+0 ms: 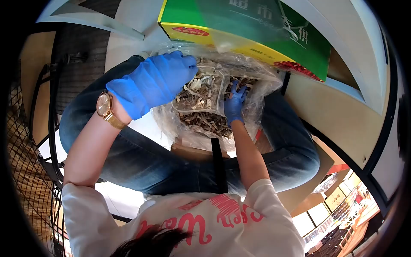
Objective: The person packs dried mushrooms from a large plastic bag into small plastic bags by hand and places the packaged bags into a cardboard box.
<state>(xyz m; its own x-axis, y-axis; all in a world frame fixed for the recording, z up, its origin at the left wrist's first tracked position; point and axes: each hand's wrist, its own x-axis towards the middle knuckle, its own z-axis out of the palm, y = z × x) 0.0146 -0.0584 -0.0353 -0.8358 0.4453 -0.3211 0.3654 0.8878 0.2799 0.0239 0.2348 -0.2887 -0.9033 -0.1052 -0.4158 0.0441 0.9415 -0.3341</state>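
Note:
My left hand [165, 77], in a loose blue glove, has its fingers closed on the upper left edge of a clear plastic bag [223, 88]. Brownish-grey dried strips [197, 95] fill part of this bag; they look like dried mushroom slices, though I cannot be sure. Below and around it, a larger clear plastic liner [257, 100] holds more of the same strips [205, 124]. Against the right side of the smaller bag, my right hand [234, 103], also blue-gloved, reaches among the strips with its fingers apart. Whether its fingertips pinch any strips is hard to see.
A green and yellow printed carton [252, 30] stands just beyond the bags. Brown cardboard [188, 152] shows under the liner, between my legs. On the left is a black wire basket [30, 171]; a pale panel [342, 120] stands at right.

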